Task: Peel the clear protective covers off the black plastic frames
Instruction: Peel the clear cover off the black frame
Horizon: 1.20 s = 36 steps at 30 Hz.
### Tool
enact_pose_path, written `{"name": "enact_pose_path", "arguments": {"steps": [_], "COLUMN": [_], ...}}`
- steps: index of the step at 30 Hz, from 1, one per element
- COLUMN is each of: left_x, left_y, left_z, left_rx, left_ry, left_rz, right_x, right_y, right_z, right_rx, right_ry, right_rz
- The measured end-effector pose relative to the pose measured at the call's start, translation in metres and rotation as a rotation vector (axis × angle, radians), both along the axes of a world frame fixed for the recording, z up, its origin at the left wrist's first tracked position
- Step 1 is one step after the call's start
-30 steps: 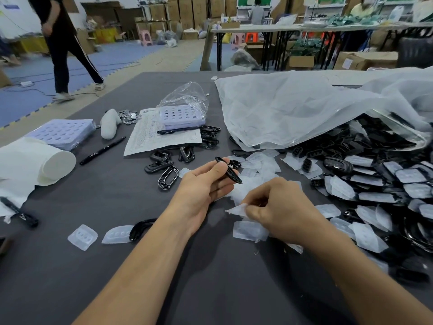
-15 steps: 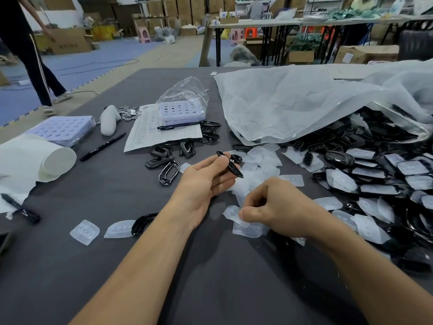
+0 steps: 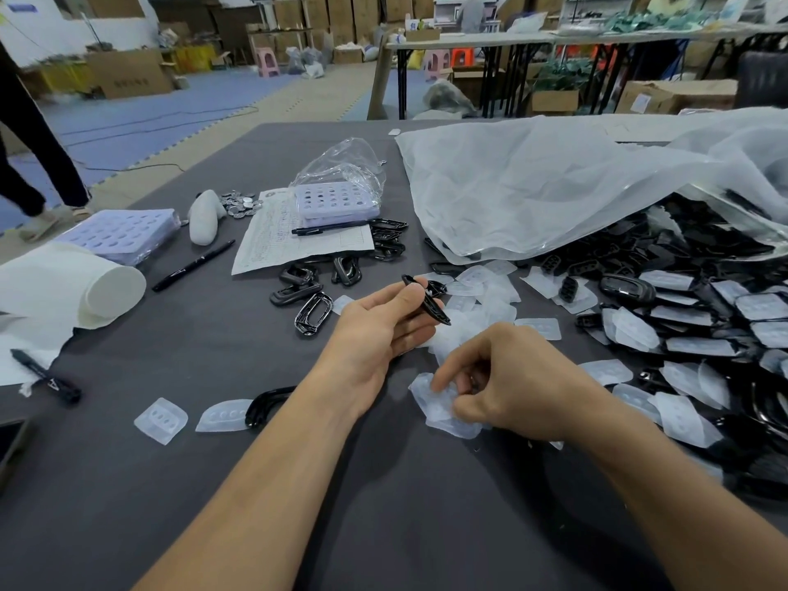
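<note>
Nearest, the right hand (image 3: pixel 511 386) is held low, knuckles up, over the grey table (image 3: pixel 170 484), its curled fingers pinching a clear cover (image 3: pixel 441 409), while just beyond it the left hand (image 3: pixel 379 330) grips a black frame (image 3: pixel 426 302) edge-on between thumb and fingers, with bare frames (image 3: pixel 307 296) lying farther back.

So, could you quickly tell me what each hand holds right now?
Left hand: gripping a black frame.
Right hand: pinching a clear cover.
</note>
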<state>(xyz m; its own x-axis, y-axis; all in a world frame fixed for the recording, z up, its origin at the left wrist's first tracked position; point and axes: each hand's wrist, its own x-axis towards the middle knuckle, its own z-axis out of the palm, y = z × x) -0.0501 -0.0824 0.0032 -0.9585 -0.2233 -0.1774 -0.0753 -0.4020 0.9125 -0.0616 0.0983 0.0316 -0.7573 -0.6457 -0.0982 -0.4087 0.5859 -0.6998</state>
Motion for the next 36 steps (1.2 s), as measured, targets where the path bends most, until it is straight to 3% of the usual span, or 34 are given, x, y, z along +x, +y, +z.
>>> {"name": "enact_pose_path", "arguments": {"steps": [8, 19, 24, 30, 36], "left_x": [0.0, -0.001, 0.0, 0.0, 0.001], "left_y": [0.002, 0.002, 0.003, 0.002, 0.003], "left_z": [-0.001, -0.001, 0.0, 0.0, 0.0], "left_rx": [-0.007, -0.016, -0.013, -0.002, 0.002], "left_ry": [-0.006, -0.009, -0.01, -0.027, -0.034], "left_rz": [0.017, 0.018, 0.025, 0.03, 0.038], "right_x": [0.005, 0.007, 0.007, 0.019, 0.02], "right_y": [-0.007, -0.006, 0.001, -0.014, -0.009], "right_z": [-0.001, -0.003, 0.006, 0.014, 0.017], "right_rx": [0.123, 0.101, 0.193, 0.354, 0.368], "right_ry": [0.181, 0.246, 0.249, 0.604, 0.529], "right_rz": [-0.054, -0.027, 0.076, 0.257, 0.21]}}
